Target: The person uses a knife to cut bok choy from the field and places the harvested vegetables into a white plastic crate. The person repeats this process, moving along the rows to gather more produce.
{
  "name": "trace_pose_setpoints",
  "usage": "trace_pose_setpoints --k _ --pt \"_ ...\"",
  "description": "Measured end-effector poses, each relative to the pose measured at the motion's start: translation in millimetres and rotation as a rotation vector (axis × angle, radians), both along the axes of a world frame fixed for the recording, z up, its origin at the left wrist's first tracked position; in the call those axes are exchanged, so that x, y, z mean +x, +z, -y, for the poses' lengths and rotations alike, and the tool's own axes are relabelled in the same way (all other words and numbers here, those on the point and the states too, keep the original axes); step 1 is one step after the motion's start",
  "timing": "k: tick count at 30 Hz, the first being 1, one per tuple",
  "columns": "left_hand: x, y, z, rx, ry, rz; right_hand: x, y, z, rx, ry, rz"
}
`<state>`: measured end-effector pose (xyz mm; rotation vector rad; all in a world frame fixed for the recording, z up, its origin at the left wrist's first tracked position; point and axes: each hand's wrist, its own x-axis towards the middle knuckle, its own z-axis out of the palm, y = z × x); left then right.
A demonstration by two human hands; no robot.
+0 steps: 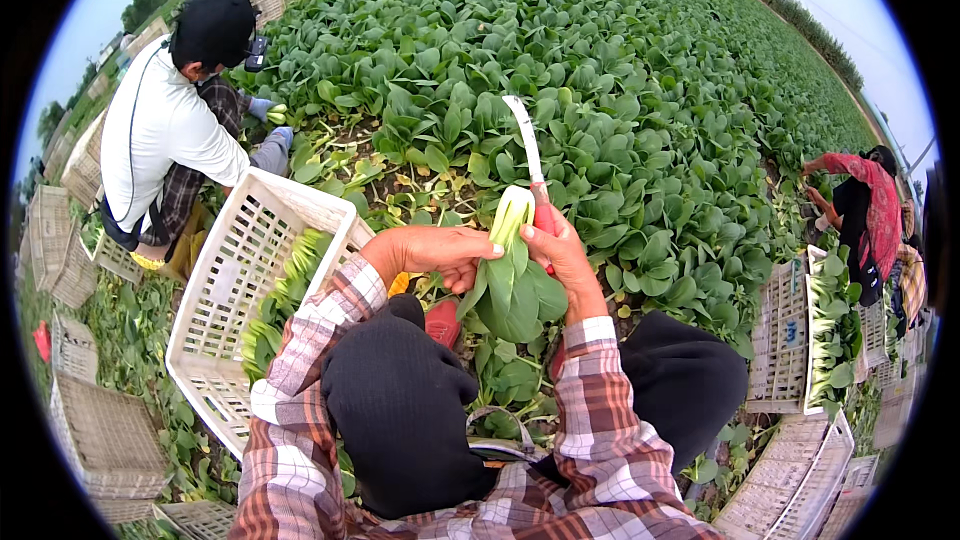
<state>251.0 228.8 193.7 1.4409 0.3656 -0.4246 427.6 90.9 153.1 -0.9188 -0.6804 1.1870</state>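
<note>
A head of bok choy [517, 270] hangs between my hands, its pale stem end up and its green leaves down. My left hand [435, 251] reaches in from the left, thumb against the stalks; its other fingers are curled and partly hidden. My right hand [566, 255] grips the red handle of a curved harvesting knife [525, 136], its thumb also against the stalks. The blade points up and away, above the stem end. To my left, a tilted white plastic crate [214, 277] holds several bok choy heads [289, 292] along its right side.
Uncut bok choy [525, 52] fills the field ahead. Loose yellowed leaves [427, 195] lie on the soil before it. A co-worker [172, 112] crouches at the left, another person [870, 210] at the right beside a full crate [787, 334]. Stacked crates [109, 435] stand at the lower left.
</note>
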Motion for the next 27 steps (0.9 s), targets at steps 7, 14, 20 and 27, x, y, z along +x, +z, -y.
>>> trace_pose_setpoints --k 7,14,20,27 --pt "20 -39 -59 1.159 0.33 0.159 22 -20 -47 -0.157 -0.328 0.351" --pt "63 -84 -77 0.211 0.778 0.316 39 -46 -100 -0.21 -0.23 0.09" --pt "86 -141 -129 0.252 0.252 -0.163 30 -109 -140 -0.31 -0.243 0.039" --pt "141 -157 -226 1.647 -0.581 -0.315 13 -199 -174 -0.631 -0.244 0.155"
